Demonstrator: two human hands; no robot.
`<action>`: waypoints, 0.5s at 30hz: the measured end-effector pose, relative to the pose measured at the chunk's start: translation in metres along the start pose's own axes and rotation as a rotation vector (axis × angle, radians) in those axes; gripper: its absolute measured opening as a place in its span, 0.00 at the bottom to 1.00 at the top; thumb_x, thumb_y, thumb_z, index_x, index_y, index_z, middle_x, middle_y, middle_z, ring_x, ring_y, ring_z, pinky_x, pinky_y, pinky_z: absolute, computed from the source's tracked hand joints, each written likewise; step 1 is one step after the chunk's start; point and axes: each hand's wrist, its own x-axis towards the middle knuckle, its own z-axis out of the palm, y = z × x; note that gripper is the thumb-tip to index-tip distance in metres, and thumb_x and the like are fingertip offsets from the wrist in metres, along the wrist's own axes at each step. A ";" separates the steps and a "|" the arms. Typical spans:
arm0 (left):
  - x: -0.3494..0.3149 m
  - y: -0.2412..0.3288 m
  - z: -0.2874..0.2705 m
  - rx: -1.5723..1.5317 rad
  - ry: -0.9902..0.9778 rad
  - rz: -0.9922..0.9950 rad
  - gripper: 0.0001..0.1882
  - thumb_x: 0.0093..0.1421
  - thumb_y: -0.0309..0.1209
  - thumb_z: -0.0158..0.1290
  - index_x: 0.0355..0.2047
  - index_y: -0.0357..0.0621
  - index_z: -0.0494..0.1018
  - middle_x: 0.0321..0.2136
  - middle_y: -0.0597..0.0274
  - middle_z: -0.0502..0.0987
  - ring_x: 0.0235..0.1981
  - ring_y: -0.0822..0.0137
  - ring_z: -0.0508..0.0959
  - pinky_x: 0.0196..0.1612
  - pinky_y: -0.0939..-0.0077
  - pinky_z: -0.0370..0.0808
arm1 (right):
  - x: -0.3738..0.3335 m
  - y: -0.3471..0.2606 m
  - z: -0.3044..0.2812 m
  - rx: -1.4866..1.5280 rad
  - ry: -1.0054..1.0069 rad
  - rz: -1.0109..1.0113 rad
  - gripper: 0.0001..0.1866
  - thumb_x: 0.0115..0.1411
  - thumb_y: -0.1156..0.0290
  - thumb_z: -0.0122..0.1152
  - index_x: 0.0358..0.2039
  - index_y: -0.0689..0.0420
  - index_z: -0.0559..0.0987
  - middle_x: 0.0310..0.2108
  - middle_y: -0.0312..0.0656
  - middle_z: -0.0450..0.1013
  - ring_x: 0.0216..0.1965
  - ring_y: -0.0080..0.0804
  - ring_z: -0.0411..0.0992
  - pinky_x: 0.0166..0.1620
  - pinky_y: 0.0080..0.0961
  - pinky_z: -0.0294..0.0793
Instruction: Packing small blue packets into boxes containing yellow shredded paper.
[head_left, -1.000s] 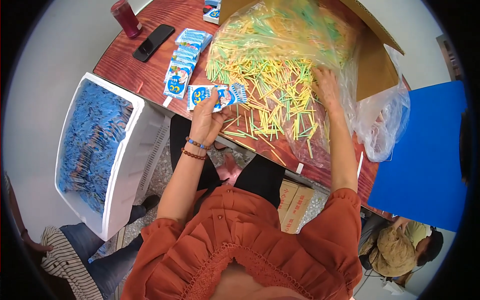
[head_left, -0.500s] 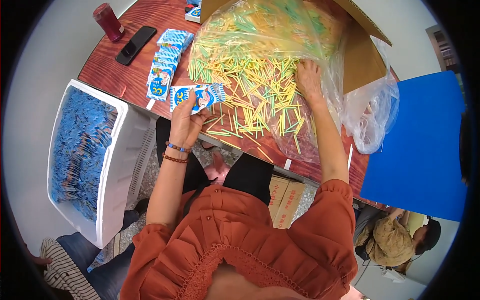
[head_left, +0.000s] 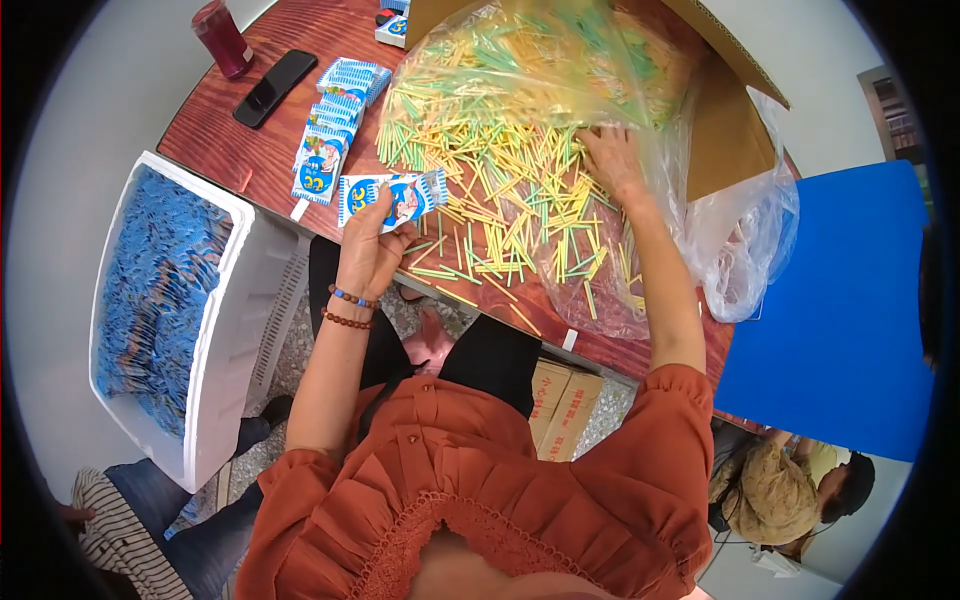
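Left hand (head_left: 372, 235): my thumb pins overlapping packets (head_left: 408, 204), probably against slipping.
Right hand (head_left: 612, 165): fingers among sticks (head_left: 500, 225); whether I pinch any, I can't tell.

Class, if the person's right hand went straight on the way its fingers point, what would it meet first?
Most likely the loose yellow and green sticks, close by the right hand, though depth is unclear.

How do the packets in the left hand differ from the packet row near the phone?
The held packets sit crosswise, gripped by the left hand; the packet row runs away from the person, untouched. The held packets are few; the packet row shows more, overlapping. Both are blue and white.
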 end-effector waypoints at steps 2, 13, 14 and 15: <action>0.000 -0.001 0.001 0.012 0.003 -0.004 0.09 0.63 0.33 0.52 0.41 0.42 0.72 0.35 0.65 0.77 0.33 0.73 0.75 0.32 0.76 0.72 | -0.005 0.000 0.011 -0.161 0.217 -0.034 0.19 0.53 0.70 0.58 0.47 0.50 0.74 0.50 0.50 0.65 0.54 0.49 0.60 0.55 0.45 0.58; -0.006 0.003 0.001 0.016 0.020 -0.011 0.10 0.63 0.34 0.52 0.39 0.41 0.72 0.33 0.64 0.77 0.29 0.73 0.74 0.32 0.76 0.73 | -0.010 -0.019 0.004 0.662 0.281 0.298 0.13 0.61 0.70 0.49 0.46 0.58 0.69 0.44 0.53 0.68 0.48 0.46 0.65 0.51 0.35 0.61; -0.008 0.005 -0.001 0.018 0.051 -0.006 0.10 0.63 0.34 0.52 0.39 0.40 0.72 0.32 0.64 0.77 0.28 0.72 0.74 0.32 0.77 0.73 | -0.010 -0.024 0.000 0.979 0.249 0.415 0.14 0.62 0.71 0.47 0.48 0.59 0.70 0.44 0.55 0.69 0.45 0.47 0.66 0.50 0.30 0.62; -0.006 0.003 0.001 0.017 0.042 -0.018 0.10 0.63 0.34 0.52 0.39 0.40 0.72 0.32 0.64 0.77 0.28 0.72 0.74 0.32 0.77 0.73 | -0.014 -0.015 0.007 0.970 0.254 0.428 0.14 0.62 0.71 0.47 0.48 0.59 0.70 0.44 0.55 0.69 0.45 0.47 0.66 0.50 0.30 0.62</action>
